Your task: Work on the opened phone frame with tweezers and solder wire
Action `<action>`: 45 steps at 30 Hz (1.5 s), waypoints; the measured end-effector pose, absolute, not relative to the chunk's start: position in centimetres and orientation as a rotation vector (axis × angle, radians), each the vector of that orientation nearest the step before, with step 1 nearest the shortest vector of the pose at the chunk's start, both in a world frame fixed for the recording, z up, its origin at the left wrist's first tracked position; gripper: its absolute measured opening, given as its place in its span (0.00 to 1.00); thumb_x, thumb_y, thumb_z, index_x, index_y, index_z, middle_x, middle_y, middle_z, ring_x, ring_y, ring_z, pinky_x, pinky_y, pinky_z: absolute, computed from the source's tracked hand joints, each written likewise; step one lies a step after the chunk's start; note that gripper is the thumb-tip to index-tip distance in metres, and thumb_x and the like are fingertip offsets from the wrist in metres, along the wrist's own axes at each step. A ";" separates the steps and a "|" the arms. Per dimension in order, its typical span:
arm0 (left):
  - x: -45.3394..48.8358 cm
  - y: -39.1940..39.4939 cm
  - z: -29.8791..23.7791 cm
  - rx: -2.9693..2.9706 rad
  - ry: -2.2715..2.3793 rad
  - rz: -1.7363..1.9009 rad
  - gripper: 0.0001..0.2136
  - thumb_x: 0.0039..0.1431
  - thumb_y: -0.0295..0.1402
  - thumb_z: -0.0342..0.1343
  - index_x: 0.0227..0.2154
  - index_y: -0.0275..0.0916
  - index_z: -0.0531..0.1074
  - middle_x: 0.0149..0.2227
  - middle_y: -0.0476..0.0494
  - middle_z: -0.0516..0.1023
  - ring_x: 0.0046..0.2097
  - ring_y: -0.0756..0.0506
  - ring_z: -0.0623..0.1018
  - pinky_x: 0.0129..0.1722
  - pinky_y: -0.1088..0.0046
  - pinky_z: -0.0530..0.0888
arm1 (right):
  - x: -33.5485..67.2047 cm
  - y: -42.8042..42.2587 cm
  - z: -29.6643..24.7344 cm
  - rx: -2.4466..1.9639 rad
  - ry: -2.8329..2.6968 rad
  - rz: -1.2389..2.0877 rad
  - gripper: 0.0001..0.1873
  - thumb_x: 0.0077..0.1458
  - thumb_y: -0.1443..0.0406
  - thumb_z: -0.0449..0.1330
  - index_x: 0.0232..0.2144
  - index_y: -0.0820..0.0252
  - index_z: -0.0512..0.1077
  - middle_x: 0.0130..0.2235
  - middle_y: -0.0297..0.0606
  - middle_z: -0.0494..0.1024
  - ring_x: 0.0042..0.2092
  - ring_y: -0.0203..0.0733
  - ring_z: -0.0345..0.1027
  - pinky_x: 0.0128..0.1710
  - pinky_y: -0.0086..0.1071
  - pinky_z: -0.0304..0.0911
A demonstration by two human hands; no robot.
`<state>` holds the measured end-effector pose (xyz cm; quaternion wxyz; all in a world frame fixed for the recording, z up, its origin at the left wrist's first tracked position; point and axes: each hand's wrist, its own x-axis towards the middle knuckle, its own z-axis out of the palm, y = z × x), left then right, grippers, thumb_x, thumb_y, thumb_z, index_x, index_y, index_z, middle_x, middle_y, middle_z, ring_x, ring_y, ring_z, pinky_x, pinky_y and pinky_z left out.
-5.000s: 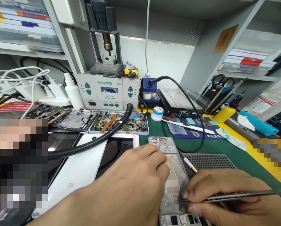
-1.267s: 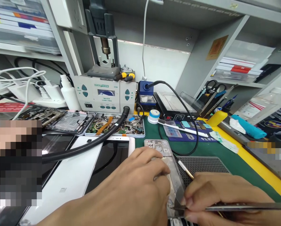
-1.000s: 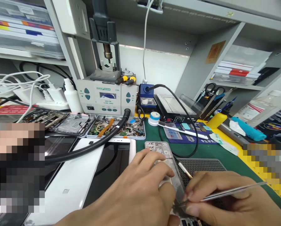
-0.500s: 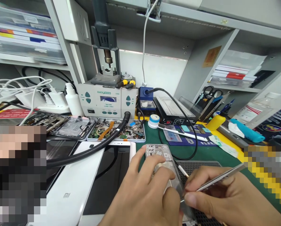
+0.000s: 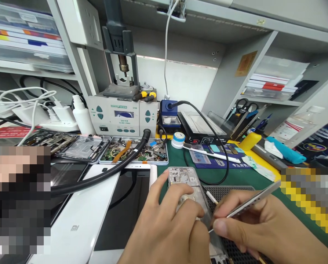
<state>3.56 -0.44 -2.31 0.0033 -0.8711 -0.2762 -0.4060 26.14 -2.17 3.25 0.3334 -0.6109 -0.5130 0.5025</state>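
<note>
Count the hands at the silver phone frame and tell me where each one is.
2: the left hand lies spread over the phone frame, and the right hand, beside it, pinches a slim metal tool. Neither is hidden.

The table (image 5: 245, 178), green with yellow borders, is occupied near its back edge by a grey control box (image 5: 114, 126), a parts tray (image 5: 160, 162) and a jar (image 5: 177, 141); a blue mat (image 5: 217, 165) and a perforated mat (image 5: 223, 189) are laid towards its right edge.
</note>
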 end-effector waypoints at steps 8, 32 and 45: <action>2.2 0.7 0.5 -3.124 -0.997 -1.254 0.10 0.73 0.23 0.62 0.35 0.43 0.81 0.46 0.54 0.89 0.58 0.43 0.82 0.67 0.60 0.76 | 27.9 -1.3 2.7 -1.512 -1.387 1.294 0.22 0.47 0.49 0.86 0.31 0.55 0.85 0.19 0.25 0.66 0.21 0.33 0.55 0.19 0.26 0.48; 1.9 0.5 2.0 -3.252 -0.883 -0.924 0.06 0.72 0.26 0.67 0.38 0.43 0.85 0.54 0.49 0.87 0.65 0.42 0.80 0.68 0.69 0.79 | 29.1 -2.0 2.9 -1.495 -1.308 1.263 0.15 0.42 0.59 0.89 0.28 0.46 0.88 0.28 0.29 0.84 0.29 0.38 0.71 0.25 0.21 0.67; 2.2 1.0 2.2 -3.308 -0.895 -0.892 0.08 0.75 0.27 0.66 0.37 0.43 0.84 0.55 0.50 0.85 0.66 0.43 0.78 0.67 0.73 0.78 | 29.2 -1.9 2.7 -1.493 -1.314 1.225 0.17 0.42 0.53 0.90 0.30 0.46 0.88 0.29 0.30 0.86 0.31 0.41 0.76 0.30 0.23 0.75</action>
